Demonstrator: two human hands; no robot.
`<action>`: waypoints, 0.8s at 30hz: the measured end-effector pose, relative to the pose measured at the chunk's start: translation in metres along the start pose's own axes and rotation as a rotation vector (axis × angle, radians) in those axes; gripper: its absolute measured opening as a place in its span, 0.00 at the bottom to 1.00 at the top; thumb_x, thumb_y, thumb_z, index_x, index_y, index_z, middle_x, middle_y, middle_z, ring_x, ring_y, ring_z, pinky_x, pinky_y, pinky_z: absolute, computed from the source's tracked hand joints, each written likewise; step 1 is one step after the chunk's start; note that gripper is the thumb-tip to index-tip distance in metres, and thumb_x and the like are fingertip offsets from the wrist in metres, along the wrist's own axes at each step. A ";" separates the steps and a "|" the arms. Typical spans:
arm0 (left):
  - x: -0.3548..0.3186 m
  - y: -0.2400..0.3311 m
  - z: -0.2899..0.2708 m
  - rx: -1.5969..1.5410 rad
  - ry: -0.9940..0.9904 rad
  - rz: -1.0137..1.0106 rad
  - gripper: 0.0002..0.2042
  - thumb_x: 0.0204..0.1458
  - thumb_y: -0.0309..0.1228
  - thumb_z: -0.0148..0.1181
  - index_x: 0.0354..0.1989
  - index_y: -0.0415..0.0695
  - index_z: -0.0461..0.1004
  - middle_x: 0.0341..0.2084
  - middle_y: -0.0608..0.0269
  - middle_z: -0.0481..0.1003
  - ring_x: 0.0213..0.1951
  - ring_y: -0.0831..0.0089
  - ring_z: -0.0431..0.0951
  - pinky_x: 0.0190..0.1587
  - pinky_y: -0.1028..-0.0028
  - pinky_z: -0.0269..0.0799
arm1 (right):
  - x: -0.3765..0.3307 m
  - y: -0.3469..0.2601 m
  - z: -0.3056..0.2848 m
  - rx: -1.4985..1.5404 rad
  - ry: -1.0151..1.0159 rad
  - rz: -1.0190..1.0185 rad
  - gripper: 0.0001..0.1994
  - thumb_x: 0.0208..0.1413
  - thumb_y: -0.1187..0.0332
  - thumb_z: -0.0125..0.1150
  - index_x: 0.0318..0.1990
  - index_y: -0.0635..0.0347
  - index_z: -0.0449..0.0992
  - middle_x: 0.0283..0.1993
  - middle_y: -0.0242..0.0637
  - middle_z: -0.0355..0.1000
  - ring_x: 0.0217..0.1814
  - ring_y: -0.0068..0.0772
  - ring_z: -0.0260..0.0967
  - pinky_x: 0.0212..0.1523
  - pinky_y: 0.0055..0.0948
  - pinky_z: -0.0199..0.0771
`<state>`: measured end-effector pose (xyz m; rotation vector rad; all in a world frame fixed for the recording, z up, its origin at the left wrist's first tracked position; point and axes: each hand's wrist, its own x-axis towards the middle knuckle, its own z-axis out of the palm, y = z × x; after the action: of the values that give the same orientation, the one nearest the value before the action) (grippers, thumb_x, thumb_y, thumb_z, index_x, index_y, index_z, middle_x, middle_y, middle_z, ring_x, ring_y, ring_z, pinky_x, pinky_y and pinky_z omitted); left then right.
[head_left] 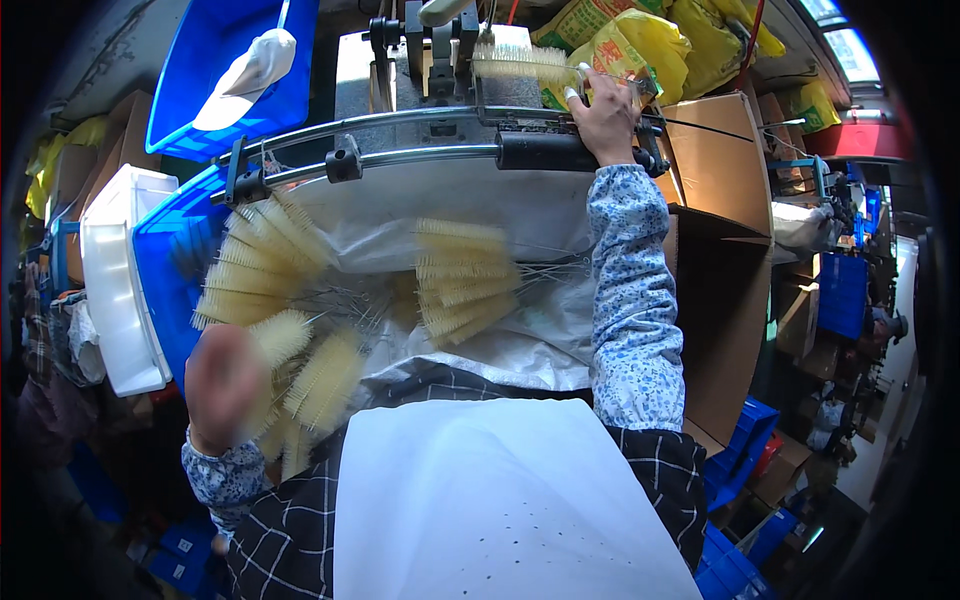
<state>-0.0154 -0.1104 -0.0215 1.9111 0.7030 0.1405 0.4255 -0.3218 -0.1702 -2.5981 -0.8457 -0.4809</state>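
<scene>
My right hand (607,115), white covers on its fingertips, reaches up to the machine. Its fingers close at the right end of a pale bristle brush (520,63) with a wire stem, which lies level against the machine head (437,55). My left hand (225,385) is smeared by motion at the lower left, beside a fanned bunch of yellowish wire-stemmed brushes (325,380). Whether it grips one of them is not clear. More such brushes (250,260) lie fanned above it, and another stack (465,280) rests on the white sheet in the middle.
Two metal rails (420,155) cross in front of the machine. Blue bins (235,80) and a white tub (125,280) stand at the left. An open cardboard box (720,300) is by my right arm. Yellow bags (625,50) lie behind. A white sheet (480,480) covers my lap.
</scene>
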 end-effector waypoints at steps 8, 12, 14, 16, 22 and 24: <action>0.000 0.005 -0.002 0.032 -0.021 0.028 0.10 0.39 0.21 0.53 0.33 0.38 0.64 0.27 0.67 0.64 0.30 0.82 0.64 0.35 0.84 0.59 | 0.003 -0.023 0.003 0.184 -0.053 0.043 0.17 0.45 0.63 0.57 0.44 0.55 0.73 0.42 0.36 0.70 0.45 0.38 0.67 0.45 0.40 0.58; -0.002 0.006 -0.005 0.041 -0.024 0.036 0.11 0.39 0.21 0.54 0.33 0.38 0.64 0.27 0.67 0.64 0.30 0.82 0.64 0.35 0.84 0.59 | 0.002 -0.039 0.002 0.154 -0.038 0.027 0.15 0.46 0.64 0.57 0.43 0.56 0.73 0.41 0.37 0.71 0.42 0.40 0.68 0.42 0.37 0.64; -0.003 0.005 -0.006 0.036 -0.025 0.034 0.11 0.39 0.21 0.53 0.33 0.38 0.64 0.27 0.67 0.63 0.30 0.82 0.63 0.35 0.84 0.59 | 0.002 -0.047 0.003 0.141 -0.032 0.017 0.15 0.46 0.64 0.56 0.43 0.57 0.73 0.41 0.37 0.71 0.42 0.40 0.69 0.41 0.37 0.65; -0.004 0.004 -0.008 0.030 -0.030 0.033 0.11 0.39 0.21 0.53 0.33 0.38 0.64 0.27 0.67 0.63 0.30 0.82 0.63 0.35 0.84 0.59 | 0.002 -0.056 0.006 0.144 -0.028 0.009 0.15 0.46 0.64 0.56 0.43 0.56 0.73 0.41 0.37 0.71 0.42 0.40 0.69 0.41 0.38 0.64; -0.001 0.005 -0.008 0.036 -0.034 0.023 0.11 0.38 0.21 0.53 0.32 0.39 0.64 0.27 0.67 0.63 0.30 0.82 0.63 0.34 0.84 0.59 | -0.002 -0.096 0.016 0.145 0.009 0.006 0.14 0.43 0.67 0.57 0.41 0.58 0.74 0.39 0.37 0.70 0.43 0.38 0.68 0.42 0.39 0.58; -0.002 0.003 -0.007 0.045 -0.032 0.035 0.11 0.38 0.21 0.53 0.32 0.39 0.64 0.27 0.67 0.63 0.30 0.82 0.63 0.34 0.84 0.59 | -0.003 -0.115 0.014 0.138 -0.015 0.002 0.12 0.43 0.68 0.58 0.38 0.59 0.74 0.38 0.36 0.70 0.42 0.37 0.68 0.41 0.40 0.58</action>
<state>-0.0186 -0.1060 -0.0157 1.9651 0.6561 0.1166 0.3550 -0.2304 -0.1570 -2.4790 -0.8496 -0.3882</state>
